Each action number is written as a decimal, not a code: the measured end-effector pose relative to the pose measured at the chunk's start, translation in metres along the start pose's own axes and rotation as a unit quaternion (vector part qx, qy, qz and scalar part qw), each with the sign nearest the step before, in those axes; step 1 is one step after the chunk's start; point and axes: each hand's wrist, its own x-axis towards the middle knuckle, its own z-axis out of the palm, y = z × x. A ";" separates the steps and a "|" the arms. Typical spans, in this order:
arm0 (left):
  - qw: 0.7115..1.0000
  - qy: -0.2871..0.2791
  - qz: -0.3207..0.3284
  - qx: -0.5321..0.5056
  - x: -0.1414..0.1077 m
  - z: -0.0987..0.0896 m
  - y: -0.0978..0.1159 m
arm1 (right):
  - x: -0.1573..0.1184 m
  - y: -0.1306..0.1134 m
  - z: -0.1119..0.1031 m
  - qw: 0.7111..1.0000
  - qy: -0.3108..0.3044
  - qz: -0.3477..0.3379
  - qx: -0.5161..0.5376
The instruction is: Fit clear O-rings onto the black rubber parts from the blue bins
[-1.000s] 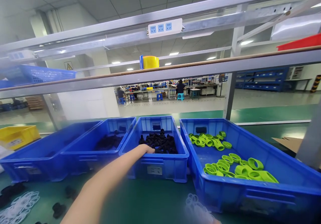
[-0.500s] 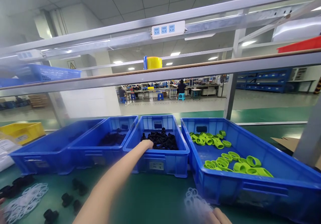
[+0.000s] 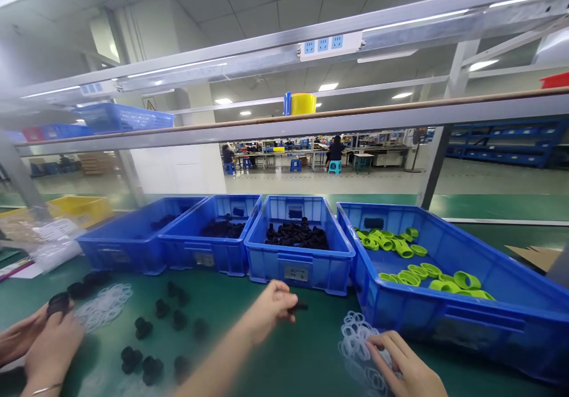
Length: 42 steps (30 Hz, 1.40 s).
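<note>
My left hand is raised over the green table in front of a blue bin of small black parts. Its thumb and fingers pinch a small dark part, which sticks out to the right. My right hand rests at a loose pile of translucent white rings, with thumb and forefinger pinched together on a ring at the pile's edge. Several black fittings stand scattered on the table, left of my left forearm.
A co-worker's hands hold a black part at the left, beside another pile of white rings. A large blue bin with lime-green rings stands at the right. Two more blue bins stand left. A shelf rail crosses above.
My left hand has come out of the bin of black parts, bringing a dark part over the table. My right hand has moved onto the rings. The view has turned left, showing the co-worker's hands.
</note>
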 end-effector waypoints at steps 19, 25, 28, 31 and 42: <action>0.994 0.007 -0.036 0.104 -0.052 -0.018 -0.055 | 0.024 -0.078 0.088 0.943 -0.148 0.119 0.272; 0.996 -0.015 -0.021 0.089 -0.050 -0.014 -0.066 | 0.016 -0.070 0.088 0.927 -0.162 0.152 0.302; 0.997 -0.014 -0.003 0.076 -0.049 -0.012 -0.075 | 0.017 -0.072 0.085 0.936 -0.149 0.138 0.289; 0.996 -0.011 -0.012 0.088 -0.049 -0.009 -0.079 | 0.017 -0.076 0.084 0.942 -0.137 0.122 0.282; 0.987 -0.020 -0.019 0.161 -0.063 -0.005 -0.062 | 0.005 -0.099 0.079 0.947 -0.174 0.015 0.268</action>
